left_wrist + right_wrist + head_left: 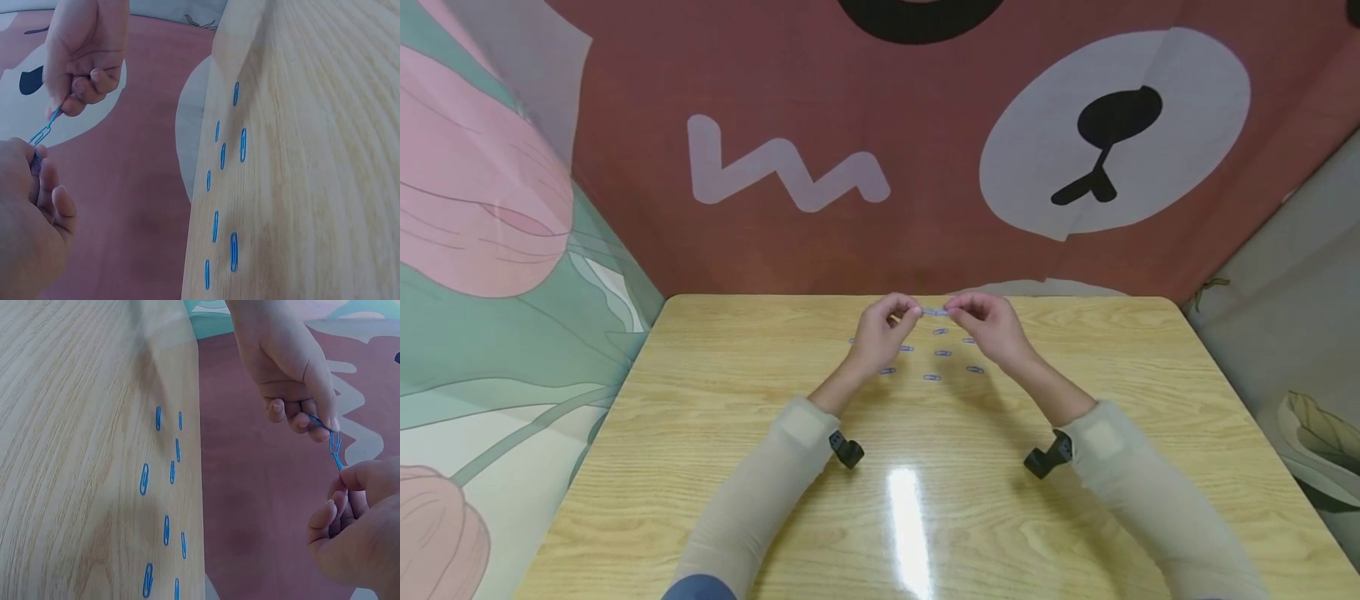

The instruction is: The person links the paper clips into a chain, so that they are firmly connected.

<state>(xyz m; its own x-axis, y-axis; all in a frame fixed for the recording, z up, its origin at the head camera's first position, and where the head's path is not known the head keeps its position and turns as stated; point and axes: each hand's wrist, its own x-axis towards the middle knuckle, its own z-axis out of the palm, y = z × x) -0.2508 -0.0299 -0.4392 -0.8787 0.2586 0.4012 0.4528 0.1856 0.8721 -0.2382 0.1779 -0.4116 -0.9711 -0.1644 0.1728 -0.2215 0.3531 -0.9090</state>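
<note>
Blue paper clips point(929, 311) linked end to end stretch between the two hands above the far part of the table. My left hand point(880, 335) pinches one end of this short chain between thumb and forefinger. At the other end, my right hand point(996, 330) pinches a linked clip point(338, 461). In the right wrist view, a darker clip point(317, 421) shows partly among the left hand's fingers. Several loose blue paper clips point(942, 353) lie spread on the wood beneath and between the hands.
The wooden table point(775, 533) has its far edge just beyond the hands, against a reddish-brown printed cloth point(917, 242). Printed cloth point(602, 333) also hangs on the left side. A black wrist camera point(847, 451) sits on the left sleeve, another camera point(1047, 455) on the right.
</note>
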